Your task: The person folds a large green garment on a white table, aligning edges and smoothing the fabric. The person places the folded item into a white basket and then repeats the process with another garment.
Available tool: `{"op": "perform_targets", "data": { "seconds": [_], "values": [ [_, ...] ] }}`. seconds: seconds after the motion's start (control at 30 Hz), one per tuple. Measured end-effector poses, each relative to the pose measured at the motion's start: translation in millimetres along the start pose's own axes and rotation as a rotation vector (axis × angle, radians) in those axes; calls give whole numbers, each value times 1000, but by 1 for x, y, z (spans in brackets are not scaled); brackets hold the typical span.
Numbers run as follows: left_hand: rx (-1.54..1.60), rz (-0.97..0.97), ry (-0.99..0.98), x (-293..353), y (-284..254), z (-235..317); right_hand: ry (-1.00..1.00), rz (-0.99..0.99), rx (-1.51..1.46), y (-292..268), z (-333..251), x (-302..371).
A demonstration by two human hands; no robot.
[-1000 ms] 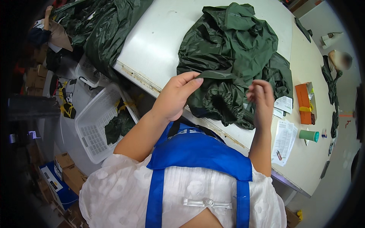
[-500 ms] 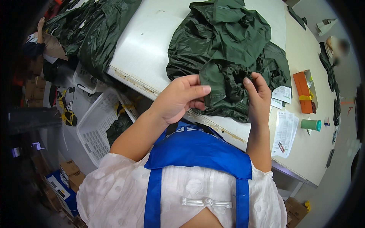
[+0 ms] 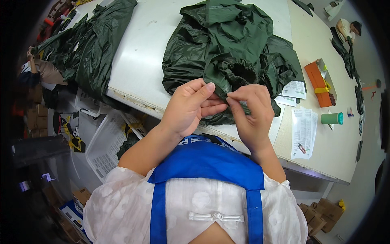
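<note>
A dark green waterproof garment [image 3: 239,28] lies bunched on the white table, its gathered elastic cuff [image 3: 243,70] standing up with the dark opening showing. My left hand [image 3: 191,103] pinches the edge of the fabric just left of this cuff, thumb on top. Close beside it, below the cuff, my right hand [image 3: 256,116] grips the same edge between thumb and fingertips. A short folded stretch of hem runs between the two pinches.
Printed sheets [image 3: 304,130] with small red-handled snips [image 3: 302,148] lie to the right, near a green cylinder [image 3: 332,118] and an orange box [image 3: 319,83]. More green garments [image 3: 101,44] hang over the table's left side above white plastic baskets [image 3: 103,142]. People work at far left and far right.
My right hand has left the cuff's right rim and come down and left to the fabric edge beside my left hand. The view has shifted slightly, moving the table scene leftward.
</note>
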State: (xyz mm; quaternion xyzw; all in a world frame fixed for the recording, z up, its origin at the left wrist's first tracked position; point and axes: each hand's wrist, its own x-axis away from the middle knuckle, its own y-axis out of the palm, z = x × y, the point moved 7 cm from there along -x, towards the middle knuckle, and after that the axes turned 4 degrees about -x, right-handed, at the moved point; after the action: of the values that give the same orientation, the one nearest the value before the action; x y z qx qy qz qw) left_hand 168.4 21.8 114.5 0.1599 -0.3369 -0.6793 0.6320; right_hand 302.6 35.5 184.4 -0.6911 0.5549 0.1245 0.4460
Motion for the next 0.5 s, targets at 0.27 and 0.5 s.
{"op": "perform_targets", "data": {
  "seconds": [0.27,0.5],
  "values": [
    [101,7,-89,-14,15,-20,466,-18,-646,-4,52,28],
    [6,-5,-126,-23,17,-36,755,-48,-1202,-8,74,63]
  ]
}}
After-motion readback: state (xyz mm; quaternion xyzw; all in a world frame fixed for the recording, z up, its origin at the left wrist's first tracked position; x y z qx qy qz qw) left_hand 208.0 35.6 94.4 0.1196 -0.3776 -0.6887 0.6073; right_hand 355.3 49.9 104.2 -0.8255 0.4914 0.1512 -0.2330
